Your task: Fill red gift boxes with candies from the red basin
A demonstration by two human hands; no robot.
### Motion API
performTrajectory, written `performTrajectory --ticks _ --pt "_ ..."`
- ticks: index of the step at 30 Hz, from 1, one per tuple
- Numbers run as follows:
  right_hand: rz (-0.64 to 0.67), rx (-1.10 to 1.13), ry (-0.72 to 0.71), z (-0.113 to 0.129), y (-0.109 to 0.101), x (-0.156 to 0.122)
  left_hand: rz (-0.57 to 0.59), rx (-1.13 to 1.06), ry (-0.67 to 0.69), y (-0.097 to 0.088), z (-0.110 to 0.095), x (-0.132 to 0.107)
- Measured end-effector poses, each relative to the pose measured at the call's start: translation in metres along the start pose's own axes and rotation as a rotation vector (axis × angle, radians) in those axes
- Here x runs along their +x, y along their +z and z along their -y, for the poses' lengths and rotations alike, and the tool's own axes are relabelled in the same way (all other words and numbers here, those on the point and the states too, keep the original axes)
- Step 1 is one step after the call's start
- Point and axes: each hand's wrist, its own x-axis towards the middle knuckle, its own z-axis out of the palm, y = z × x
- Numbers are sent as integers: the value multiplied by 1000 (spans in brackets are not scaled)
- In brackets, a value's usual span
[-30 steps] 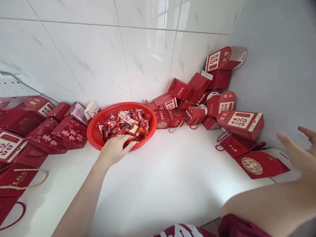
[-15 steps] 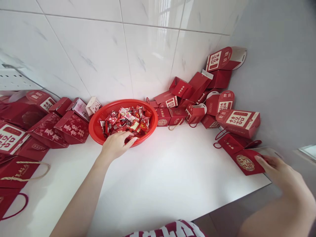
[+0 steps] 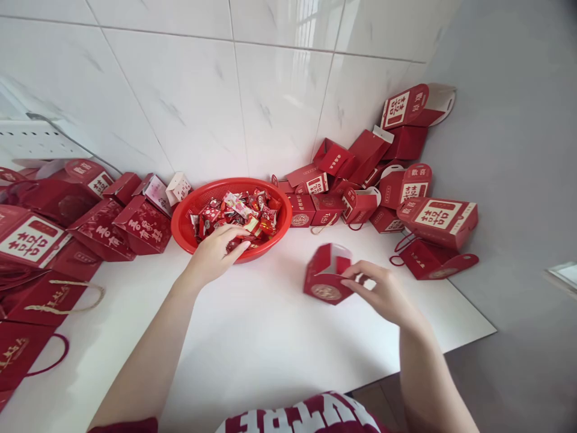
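My left hand point(image 3: 216, 252) reaches over the near rim of a round red basket point(image 3: 187, 210) and rests on the wrapped candies point(image 3: 238, 216) heaped inside; its fingers curl into the pile, and I cannot make out what they grip. My right hand point(image 3: 383, 291) holds a small red gift box point(image 3: 325, 276) by its edge, above the white tabletop point(image 3: 270, 337) in front of me. The box is tilted, its open white inside facing up and a round gold emblem on its front.
Red gift boxes with gold and white lettering pile against the tiled wall at the back right point(image 3: 396, 174) and along the left point(image 3: 90, 216). Red bags with cord handles point(image 3: 40, 300) lie at the left edge. The table's right edge point(image 3: 473, 325) drops to a grey floor.
My right hand took a red box from the table's right edge and carried it left to the middle, where it now opens upward. My left hand stayed in the candy basket.
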Motion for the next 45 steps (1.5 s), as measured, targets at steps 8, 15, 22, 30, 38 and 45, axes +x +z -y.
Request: performTrajectory --ticks 8,15,22,30,38,45 --pt "388 71 -591 66 67 33 108 -173 118 -28 -61 -48" --pt "585 -56 -607 94 75 68 332 44 151 -14 -54 -76" --pt "759 -326 -616 104 92 80 329 -10 27 -15 -42 -92" --pt "570 -188 -582 87 71 73 266 -214 -219 -20 -26 -100" --pt "518 -198 -442 48 52 49 141 7 -350 5 -17 -110" --pt "521 -179 -556 42 84 39 32 42 -252 28 -26 -107"
